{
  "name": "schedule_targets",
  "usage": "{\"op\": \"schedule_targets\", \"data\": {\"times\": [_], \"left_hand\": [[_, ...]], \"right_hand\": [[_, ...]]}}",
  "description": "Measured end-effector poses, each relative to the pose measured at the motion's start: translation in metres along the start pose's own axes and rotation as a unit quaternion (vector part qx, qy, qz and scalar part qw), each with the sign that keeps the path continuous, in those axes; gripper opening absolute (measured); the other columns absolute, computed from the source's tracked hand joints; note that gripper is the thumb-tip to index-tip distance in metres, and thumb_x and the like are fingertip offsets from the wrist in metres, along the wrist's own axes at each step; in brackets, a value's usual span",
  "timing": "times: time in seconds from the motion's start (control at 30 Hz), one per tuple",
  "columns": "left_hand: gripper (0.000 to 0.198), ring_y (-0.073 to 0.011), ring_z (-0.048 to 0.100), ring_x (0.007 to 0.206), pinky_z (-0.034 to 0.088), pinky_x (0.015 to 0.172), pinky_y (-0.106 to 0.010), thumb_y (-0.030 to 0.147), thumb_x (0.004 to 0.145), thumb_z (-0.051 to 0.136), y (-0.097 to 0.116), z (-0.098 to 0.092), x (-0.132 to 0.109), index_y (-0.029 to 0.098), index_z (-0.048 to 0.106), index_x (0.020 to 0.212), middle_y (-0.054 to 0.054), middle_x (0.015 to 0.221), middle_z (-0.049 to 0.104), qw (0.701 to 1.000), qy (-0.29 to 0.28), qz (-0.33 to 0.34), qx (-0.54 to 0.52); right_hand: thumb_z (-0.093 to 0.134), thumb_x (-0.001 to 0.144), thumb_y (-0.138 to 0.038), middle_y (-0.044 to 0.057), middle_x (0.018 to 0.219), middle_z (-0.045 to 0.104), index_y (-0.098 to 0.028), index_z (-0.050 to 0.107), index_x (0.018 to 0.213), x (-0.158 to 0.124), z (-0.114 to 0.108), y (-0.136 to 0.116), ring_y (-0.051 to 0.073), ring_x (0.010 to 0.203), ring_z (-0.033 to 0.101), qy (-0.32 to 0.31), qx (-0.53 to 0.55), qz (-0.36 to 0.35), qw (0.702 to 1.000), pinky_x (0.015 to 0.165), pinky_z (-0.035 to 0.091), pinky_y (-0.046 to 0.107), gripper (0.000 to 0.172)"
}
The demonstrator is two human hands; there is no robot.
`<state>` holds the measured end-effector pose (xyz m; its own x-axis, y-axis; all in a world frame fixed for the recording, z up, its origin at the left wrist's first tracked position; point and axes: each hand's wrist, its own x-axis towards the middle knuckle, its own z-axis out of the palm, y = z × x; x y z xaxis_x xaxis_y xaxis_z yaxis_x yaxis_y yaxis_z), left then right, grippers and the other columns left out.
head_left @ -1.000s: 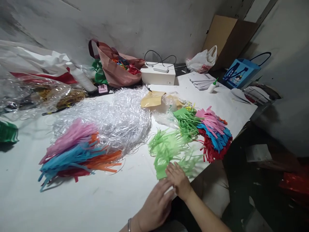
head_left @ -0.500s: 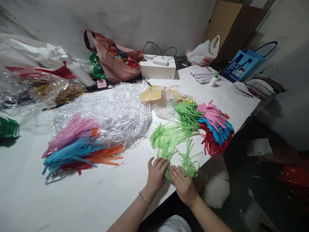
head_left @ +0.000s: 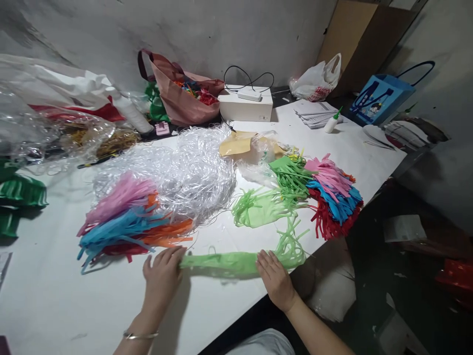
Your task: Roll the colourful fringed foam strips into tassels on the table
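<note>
A light green fringed strip (head_left: 229, 262) is stretched sideways near the table's front edge. My left hand (head_left: 164, 266) is closed round its left end. Flat on the strip's right part lies my right hand (head_left: 274, 276), fingers extended, with curled green fringe just beyond it. Another light green fringed piece (head_left: 260, 209) rests behind the strip. Darker green fringe (head_left: 290, 172) adjoins pink (head_left: 328, 175), blue (head_left: 334, 199) and red (head_left: 332, 222) bundles on the right. Left of centre, pink (head_left: 118, 199), blue (head_left: 121, 227) and orange (head_left: 166, 234) tassels lie beside a heap of white shiny strands (head_left: 188, 172).
Along the back stand a salmon bag (head_left: 173, 91), a white box (head_left: 246, 106), a white plastic bag (head_left: 318, 81) and a blue bag (head_left: 382, 98). A glue bottle (head_left: 331, 122) stands by stacked papers (head_left: 314, 113). Green foil pieces (head_left: 24, 192) are at far left.
My left hand has moved left, drawing the light green strip out from a bunched state. My right hand stays near the same place on it. The view has shifted slightly left.
</note>
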<state>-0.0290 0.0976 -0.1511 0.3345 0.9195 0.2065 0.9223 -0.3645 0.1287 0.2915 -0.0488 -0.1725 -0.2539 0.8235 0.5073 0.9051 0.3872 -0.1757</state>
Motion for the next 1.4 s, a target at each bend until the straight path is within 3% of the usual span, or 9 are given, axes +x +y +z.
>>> {"op": "schedule_targets", "data": {"times": [0.1,0.2,0.27,0.33,0.43,0.6,0.83,1.13,1.4], "left_hand": [[0.042,-0.0406,0.052,0.121,0.035,0.096,-0.074,0.015,0.086,0.045,0.001,-0.010,-0.024,0.021,0.052,0.127,-0.018,0.139,0.051,0.997,0.040,-0.066,0.019],[0.060,-0.0354,0.037,0.138,0.034,0.109,-0.063,0.008,0.082,0.052,0.057,-0.022,-0.047,0.027,0.041,0.138,-0.015,0.149,0.038,0.986,0.104,0.087,-0.092],[0.064,-0.0276,0.037,0.139,0.041,0.110,-0.050,0.000,0.081,0.047,0.112,-0.024,-0.057,0.024,0.040,0.140,-0.014,0.147,0.042,0.961,0.057,0.223,-0.156],[0.065,-0.0253,0.035,0.141,0.043,0.110,-0.043,0.000,0.080,0.045,0.162,-0.017,-0.059,0.021,0.042,0.142,-0.011,0.146,0.047,0.911,-0.022,0.367,-0.186],[0.066,-0.0276,0.034,0.141,0.042,0.110,-0.049,0.002,0.082,0.043,0.200,0.008,-0.049,0.015,0.035,0.146,-0.014,0.148,0.046,0.907,-0.084,0.357,-0.207],[0.049,-0.0253,0.056,0.122,0.050,0.100,-0.047,0.004,0.089,0.041,0.171,0.047,-0.035,0.017,0.047,0.136,-0.014,0.132,0.059,0.937,-0.078,0.260,-0.218],[0.031,-0.0226,0.061,0.107,0.053,0.092,-0.041,0.006,0.091,0.041,0.139,0.040,-0.030,0.020,0.061,0.111,-0.009,0.112,0.067,0.942,-0.035,0.236,-0.236],[0.024,-0.0243,0.060,0.087,0.047,0.075,-0.042,0.023,0.095,0.044,0.149,0.020,-0.012,0.020,0.065,0.085,-0.006,0.091,0.065,0.983,-0.070,0.081,-0.152],[0.023,-0.0273,0.060,0.082,0.042,0.071,-0.042,0.025,0.091,0.047,0.164,0.014,-0.001,0.020,0.063,0.075,-0.006,0.080,0.063,0.992,-0.106,0.033,-0.053]], "right_hand": [[0.039,0.094,-0.002,0.013,0.128,0.064,-0.010,0.063,0.121,-0.003,0.012,-0.007,0.025,0.131,0.049,-0.018,0.015,0.006,1.000,0.107,0.049,0.047,0.038],[0.041,0.093,-0.004,0.013,0.131,0.062,-0.011,0.062,0.124,-0.007,0.017,-0.008,0.025,0.133,0.048,-0.036,0.021,0.022,0.999,0.109,0.046,0.047,0.038],[0.042,0.094,-0.007,0.012,0.133,0.061,-0.011,0.061,0.125,-0.010,0.020,-0.007,0.025,0.133,0.047,-0.048,0.021,0.022,0.998,0.110,0.045,0.045,0.037],[0.043,0.095,-0.013,0.012,0.132,0.062,-0.011,0.060,0.127,-0.013,0.022,-0.006,0.024,0.131,0.049,-0.052,0.018,0.018,0.998,0.110,0.045,0.043,0.035],[0.043,0.096,-0.015,0.011,0.131,0.063,-0.012,0.057,0.130,-0.016,0.024,-0.005,0.022,0.126,0.055,-0.053,0.017,0.031,0.998,0.111,0.045,0.039,0.037],[0.042,0.093,-0.005,0.012,0.124,0.067,-0.011,0.062,0.122,-0.018,0.013,0.001,0.022,0.127,0.054,-0.047,0.033,0.038,0.998,0.109,0.046,0.042,0.035],[0.045,0.096,-0.011,0.007,0.114,0.070,-0.018,0.066,0.105,-0.013,-0.003,0.014,0.023,0.118,0.058,-0.033,0.032,0.082,0.996,0.102,0.046,0.044,0.024],[0.052,0.096,-0.022,0.007,0.094,0.064,-0.022,0.060,0.075,0.008,-0.003,0.024,0.025,0.097,0.057,-0.041,-0.014,0.268,0.962,0.099,0.035,0.050,0.022],[0.052,0.096,-0.029,0.010,0.092,0.062,-0.020,0.060,0.078,0.012,0.003,0.027,0.028,0.095,0.054,-0.025,-0.061,0.295,0.953,0.095,0.033,0.051,0.021]]}}
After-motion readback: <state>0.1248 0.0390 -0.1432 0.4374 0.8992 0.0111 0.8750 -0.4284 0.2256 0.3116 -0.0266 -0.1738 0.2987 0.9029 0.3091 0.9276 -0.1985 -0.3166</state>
